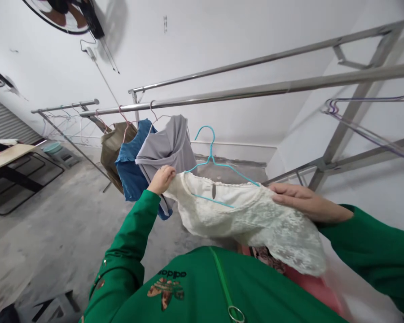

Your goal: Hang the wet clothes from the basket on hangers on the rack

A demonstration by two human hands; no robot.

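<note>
The left hand is closed on one shoulder of a white lace top, pinching the cloth near the neckline. The right hand has its fingers bent over the other shoulder, gripping the cloth; part of its hold is hidden. The top is stretched between the two hands, in front of the person's body, with one lacy sleeve drooping below the right hand.

A light blue hanger is already in the top: its arms slope down and pass under the cloth on both sides, while a stretch of its lower bar shows inside the neckline, between the hands. The fitting looks nearly done, though whether each arm tip sits fully in its shoulder cannot be told, as cloth and fingers cover them. The hook stands upright above and between the hands, touching nothing, so the top is not on the metal rail beyond it.

Three garments already hang from that rail, past the left hand: a grey one just beside it, then a blue one, then an olive one farthest off. Beyond the right hand, some bare hangers remain without clothes. Below the right hand, partly behind the lace, lies a dark patterned cloth; whether it too is waiting for a hanger is unclear.
</note>
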